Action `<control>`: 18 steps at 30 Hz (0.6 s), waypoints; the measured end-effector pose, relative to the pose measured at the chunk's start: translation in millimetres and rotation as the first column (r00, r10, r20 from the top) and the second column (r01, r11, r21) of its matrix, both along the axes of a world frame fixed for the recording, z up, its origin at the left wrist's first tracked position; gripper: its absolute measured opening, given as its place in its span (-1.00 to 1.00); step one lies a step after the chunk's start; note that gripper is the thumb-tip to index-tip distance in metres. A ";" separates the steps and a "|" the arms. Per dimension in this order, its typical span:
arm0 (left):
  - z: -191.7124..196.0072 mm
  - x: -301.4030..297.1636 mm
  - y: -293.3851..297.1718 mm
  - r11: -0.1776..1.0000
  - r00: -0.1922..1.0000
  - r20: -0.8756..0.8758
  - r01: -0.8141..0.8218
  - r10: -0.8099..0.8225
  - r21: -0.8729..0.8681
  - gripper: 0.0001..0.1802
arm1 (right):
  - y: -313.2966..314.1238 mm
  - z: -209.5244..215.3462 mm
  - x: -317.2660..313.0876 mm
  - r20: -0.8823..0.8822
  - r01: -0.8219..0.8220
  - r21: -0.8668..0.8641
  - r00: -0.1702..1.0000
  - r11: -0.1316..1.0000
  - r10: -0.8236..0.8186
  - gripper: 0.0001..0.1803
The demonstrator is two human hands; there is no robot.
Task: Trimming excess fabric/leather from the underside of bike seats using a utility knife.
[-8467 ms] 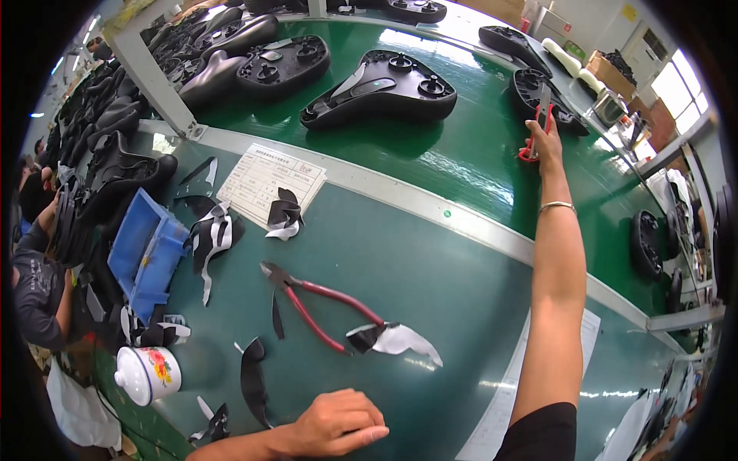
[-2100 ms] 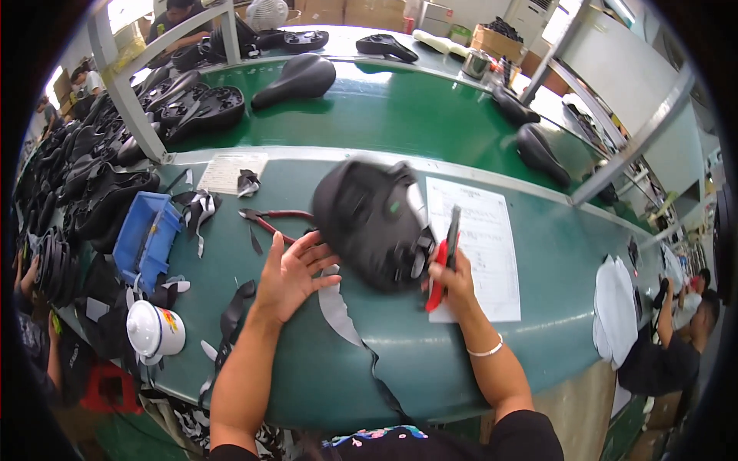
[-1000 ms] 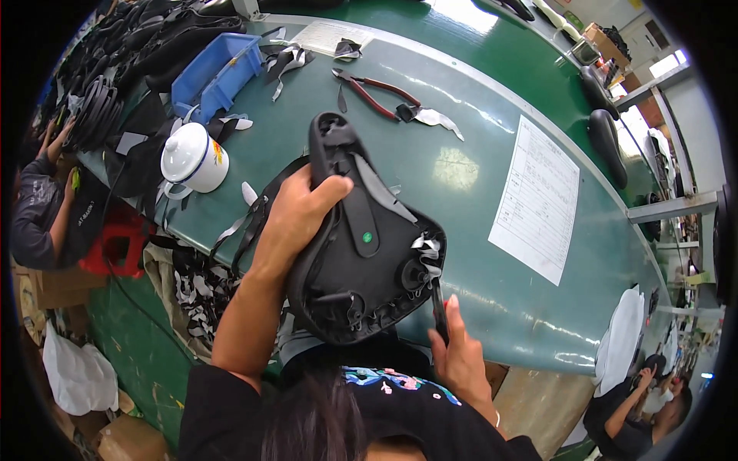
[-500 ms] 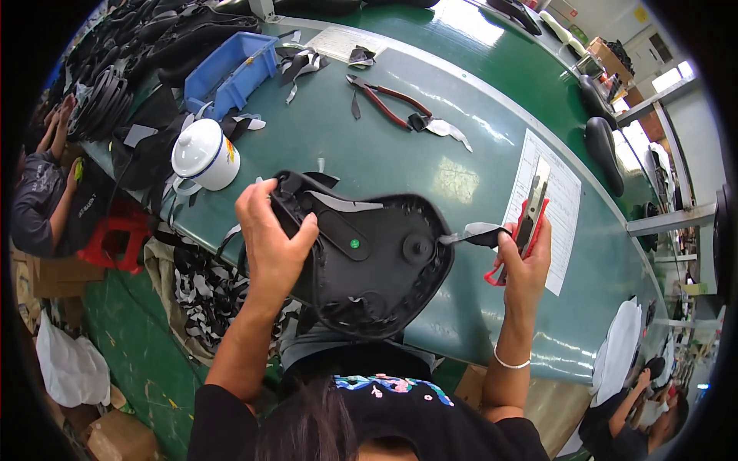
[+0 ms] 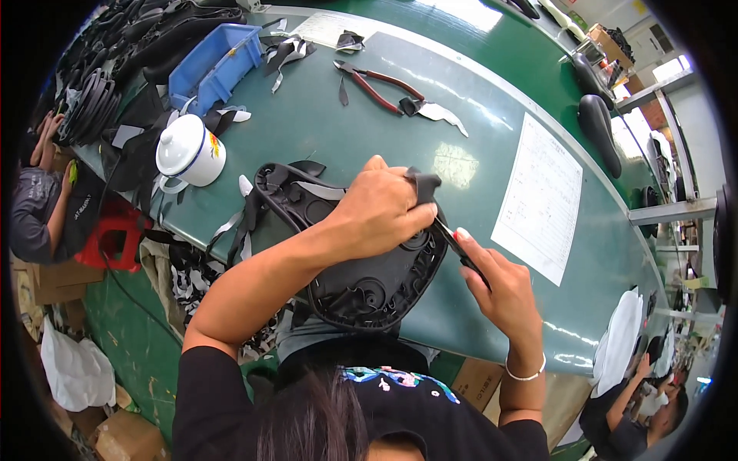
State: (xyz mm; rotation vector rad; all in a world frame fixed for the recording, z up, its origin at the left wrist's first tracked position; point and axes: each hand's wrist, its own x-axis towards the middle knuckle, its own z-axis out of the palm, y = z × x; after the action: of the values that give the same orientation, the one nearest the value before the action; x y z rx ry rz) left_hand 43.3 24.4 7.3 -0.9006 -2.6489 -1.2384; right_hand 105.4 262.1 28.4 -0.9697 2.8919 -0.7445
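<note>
A black bicycle saddle [image 5: 338, 280] lies underside up at the table's near edge, against my body. My left hand [image 5: 377, 211] reaches across it, fingers closed on a dark flap of cover material [image 5: 425, 187] near the saddle's right rim. My right hand [image 5: 503, 292] is closed around a red-handled cutting tool [image 5: 450, 237]. Its slim metal end meets the rim just below my left fingertips. My left hand and forearm hide part of the saddle; my right fingers cover most of the tool.
Pliers with red handles [image 5: 377, 92] lie beyond the saddle. At the left stand a white lidded mug [image 5: 188, 152] and a blue bin [image 5: 215, 69], with black and white scraps [image 5: 290, 54] nearby. A paper sheet [image 5: 540, 200] lies at right. A person [image 5: 46, 200] is at far left.
My left hand has moved from the saddle's left end across to its right rim and closed on the flap. My right hand has brought the tool down and left to the rim.
</note>
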 end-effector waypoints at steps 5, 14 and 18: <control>8.4 -6.0 -14.9 0.494 0.856 0.517 -0.454 0.011 0.741 -0.60 | -16.6 -7.5 50.7 0.010 0.194 0.040 0.981 0.980 -0.194 -0.33; -5.6 -34.2 -13.9 0.987 0.840 -0.518 -0.127 0.161 0.101 -0.83 | -46.3 13.6 11.2 -0.099 0.338 0.277 0.941 0.900 -0.323 -0.45; -10.1 -44.9 -23.6 0.880 0.804 -0.360 -0.407 0.473 0.246 -0.81 | -59.6 4.6 37.6 -0.148 0.393 0.357 0.920 0.847 -0.364 -0.41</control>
State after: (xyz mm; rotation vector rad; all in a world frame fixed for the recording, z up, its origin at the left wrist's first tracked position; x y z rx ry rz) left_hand -1.6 0.8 -2.8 -0.4142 -2.2070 -0.9898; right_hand 143.0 202.5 32.9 -0.3942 3.1551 -0.1212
